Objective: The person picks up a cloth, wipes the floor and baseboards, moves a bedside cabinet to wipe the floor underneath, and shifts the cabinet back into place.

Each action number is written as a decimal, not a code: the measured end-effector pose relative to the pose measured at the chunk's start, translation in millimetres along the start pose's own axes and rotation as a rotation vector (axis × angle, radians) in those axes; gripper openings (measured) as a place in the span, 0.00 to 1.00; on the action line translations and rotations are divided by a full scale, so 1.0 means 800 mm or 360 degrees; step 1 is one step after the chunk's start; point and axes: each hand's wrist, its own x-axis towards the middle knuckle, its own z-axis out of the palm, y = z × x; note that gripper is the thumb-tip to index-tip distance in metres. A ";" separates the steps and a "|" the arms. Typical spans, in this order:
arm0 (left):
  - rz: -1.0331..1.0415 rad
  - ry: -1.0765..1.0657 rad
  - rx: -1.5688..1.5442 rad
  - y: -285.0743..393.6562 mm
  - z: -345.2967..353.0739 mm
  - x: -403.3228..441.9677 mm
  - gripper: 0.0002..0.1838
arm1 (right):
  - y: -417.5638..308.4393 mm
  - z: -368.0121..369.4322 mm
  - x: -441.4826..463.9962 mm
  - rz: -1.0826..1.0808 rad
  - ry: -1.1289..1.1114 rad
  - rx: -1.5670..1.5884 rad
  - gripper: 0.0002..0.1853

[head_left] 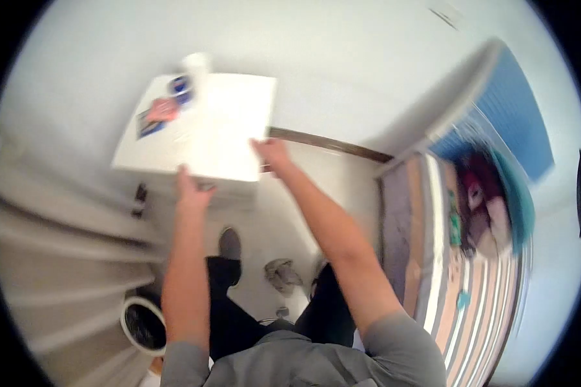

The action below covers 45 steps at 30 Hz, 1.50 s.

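Observation:
A small white table stands against the wall, with a white bottle-like item, blue items and a pink item on its left part, all blurred. My left hand is at the table's front edge, its fingers closed on the edge. At the right edge, my right hand grips the tabletop near the front corner.
A striped bed is on the right, bearing a teal basket of clothes and, behind it, a blue panel. A bin stands at lower left beside a curtain. Shoes lie on the floor.

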 end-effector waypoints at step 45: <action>-0.0201 -0.0147 0.0074 -0.069 0.053 -0.095 0.42 | 0.017 -0.108 -0.080 0.0027 -0.0026 0.0518 0.21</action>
